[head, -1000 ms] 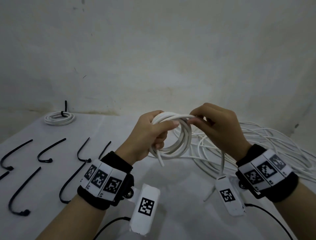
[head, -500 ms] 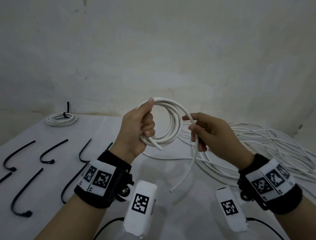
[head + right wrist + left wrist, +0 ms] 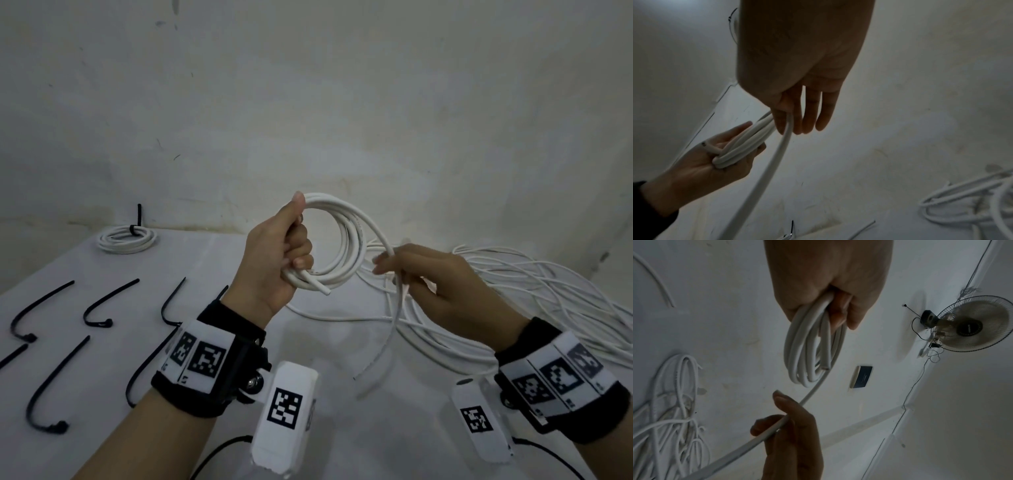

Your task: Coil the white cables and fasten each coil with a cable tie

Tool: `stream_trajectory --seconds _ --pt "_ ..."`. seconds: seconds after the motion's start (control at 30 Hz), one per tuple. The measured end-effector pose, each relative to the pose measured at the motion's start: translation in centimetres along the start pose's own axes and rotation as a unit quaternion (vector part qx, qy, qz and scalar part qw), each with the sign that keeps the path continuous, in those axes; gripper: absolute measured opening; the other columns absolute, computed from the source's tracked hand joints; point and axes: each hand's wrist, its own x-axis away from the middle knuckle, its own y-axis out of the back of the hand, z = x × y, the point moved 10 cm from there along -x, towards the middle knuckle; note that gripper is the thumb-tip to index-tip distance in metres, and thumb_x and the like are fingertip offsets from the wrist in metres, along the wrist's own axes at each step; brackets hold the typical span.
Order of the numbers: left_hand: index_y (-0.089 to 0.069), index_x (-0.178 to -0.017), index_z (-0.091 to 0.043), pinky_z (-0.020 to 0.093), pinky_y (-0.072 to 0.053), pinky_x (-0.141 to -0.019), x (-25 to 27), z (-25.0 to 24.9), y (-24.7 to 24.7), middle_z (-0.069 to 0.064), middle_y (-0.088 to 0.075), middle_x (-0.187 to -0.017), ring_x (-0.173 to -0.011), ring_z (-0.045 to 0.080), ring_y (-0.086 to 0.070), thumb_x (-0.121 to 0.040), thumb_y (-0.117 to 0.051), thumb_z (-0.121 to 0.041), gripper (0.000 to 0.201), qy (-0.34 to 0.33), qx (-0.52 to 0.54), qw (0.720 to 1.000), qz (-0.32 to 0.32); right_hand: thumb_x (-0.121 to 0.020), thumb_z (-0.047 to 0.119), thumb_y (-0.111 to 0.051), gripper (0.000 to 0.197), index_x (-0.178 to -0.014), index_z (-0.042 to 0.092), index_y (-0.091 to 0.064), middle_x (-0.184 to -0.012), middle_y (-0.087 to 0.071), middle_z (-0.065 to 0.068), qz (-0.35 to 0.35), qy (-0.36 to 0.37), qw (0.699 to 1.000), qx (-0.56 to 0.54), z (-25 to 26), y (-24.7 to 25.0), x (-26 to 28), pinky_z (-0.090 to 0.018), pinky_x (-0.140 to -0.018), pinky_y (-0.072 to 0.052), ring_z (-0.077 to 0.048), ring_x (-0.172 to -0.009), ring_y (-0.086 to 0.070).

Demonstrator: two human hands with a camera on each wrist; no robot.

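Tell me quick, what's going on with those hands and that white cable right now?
Left hand grips the white coil, held up off the table. Right hand holds the loose tail. Not yet tied; cable ties untouched. Nothing in the way.

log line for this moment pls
left hand grips coil | right hand guides loose tail | coil untied | ties on table
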Motion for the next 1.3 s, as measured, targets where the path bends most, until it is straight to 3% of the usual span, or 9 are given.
stream_trajectory --seconds 0.07,0.2,0.33,0.43,0.57,0.8,0.93,1.1,1.3 --pt "-0.038 -0.065 -0.018 0.013 -0.024 -0.031 0.0 -0.1 0.1 -0.009 -0.02 -0.04 -0.029 0.004 -0.019 -0.092 -0.052 -0.033 0.034 0.004 0.013 1.0 0.0 -0.08 0.001 -0.044 0.036 -0.104 0.012 -0.067 -0.125 -0.06 0.003 -0.008 0.026 0.998 0.056 -0.1 0.7 0.2 -0.021 -0.079 -0.049 -0.011 -0.092 -0.063" --pt "-0.039 -0.065 -0.018 0.013 -0.024 -0.032 -0.1 -0.2 0.4 -0.009 -0.02 -0.041 -0.029 0.004 -0.019 -0.092 -0.052 -0.033 0.034 0.002 0.02 1.0 -0.005 -0.084 -0.004 -0.067 0.029 -0.108 0.01 -0.07 -0.135 -0.045 -0.009 -0.055 0.074 0.981 0.168 0.1 2.0 0.9 -0.027 -0.085 -0.05 -0.019 -0.097 -0.059" --pt "-0.039 -0.065 -0.018 0.013 -0.024 -0.032 -0.1 0.2 0.3 -0.008 -0.02 -0.042 -0.03 0.004 -0.019 -0.093 -0.052 -0.032 0.035 0.007 0.028 1.0 -0.007 -0.088 0.009 -0.064 0.026 -0.114 0.01 -0.069 -0.121 -0.052 -0.007 -0.051 0.126 0.971 0.198 1.6 1.1 1.4 -0.033 -0.09 -0.048 -0.026 -0.109 -0.056" --pt "-0.039 -0.066 -0.017 0.013 -0.025 -0.033 -0.2 0.5 0.5 -0.008 -0.021 -0.043 -0.031 0.004 -0.019 -0.093 -0.052 -0.033 0.034 0.006 0.029 1.0 -0.009 -0.09 0.015 -0.063 0.017 -0.101 0.006 -0.073 -0.103 -0.063 -0.009 -0.06 0.143 0.967 0.204 2.7 0.3 1.3 -0.036 -0.08 -0.05 -0.026 -0.098 -0.06" --pt "-0.04 -0.067 -0.016 0.014 -0.028 -0.034 -0.3 1.4 0.2 -0.008 -0.022 -0.04 -0.029 0.005 -0.021 -0.095 -0.049 -0.033 0.034 0.012 0.059 0.998 -0.003 -0.088 0.016 -0.068 0.011 -0.084 0.006 -0.072 -0.085 -0.065 -0.005 -0.077 0.143 0.972 0.168 4.3 -0.3 0.4 -0.031 -0.071 -0.047 -0.024 -0.083 -0.059" --pt "-0.042 -0.069 -0.015 0.013 -0.032 -0.036 -0.2 2.1 -1.0 -0.008 -0.025 -0.04 -0.03 0.005 -0.024 -0.085 -0.052 -0.039 0.031 0.019 0.081 0.996 0.031 -0.068 0.024 -0.084 0.035 -0.084 0.012 -0.054 -0.077 -0.061 0.005 -0.1 0.019 0.994 0.04 3.7 0.0 -0.7 -0.028 -0.065 -0.045 -0.012 -0.072 -0.057" --pt "-0.043 -0.07 -0.015 0.015 -0.04 -0.042 0.0 2.1 -1.0 -0.007 -0.028 -0.041 -0.035 0.004 -0.031 -0.091 -0.047 -0.039 0.033 0.005 0.059 0.998 0.03 -0.066 0.021 -0.087 0.042 -0.084 0.014 -0.05 -0.075 -0.06 0.007 -0.105 -0.016 0.994 0.018 3.3 0.0 -0.8 -0.026 -0.068 -0.045 -0.01 -0.073 -0.056" --pt "-0.048 -0.07 -0.013 0.019 -0.05 -0.053 0.2 1.9 -1.0 -0.004 -0.043 -0.042 -0.039 0.007 -0.049 -0.095 -0.045 -0.038 0.035 -0.01 0.049 0.999 -0.001 -0.07 0.021 -0.082 0.031 -0.078 0.014 -0.053 -0.072 -0.056 0.005 -0.06 0.029 0.988 0.139 4.4 -1.5 -1.1 -0.029 -0.06 -0.038 -0.019 -0.066 -0.049" --pt "-0.046 -0.071 -0.013 0.018 -0.047 -0.051 0.3 2.3 -1.1 -0.005 -0.039 -0.041 -0.036 0.006 -0.043 -0.096 -0.043 -0.035 0.034 -0.007 0.081 0.997 -0.016 -0.082 0.04 -0.063 0.028 -0.07 0.014 -0.063 -0.068 -0.058 0.004 -0.063 0.069 0.982 0.167 4.9 -2.2 -0.9 -0.027 -0.063 -0.029 -0.018 -0.064 -0.049"
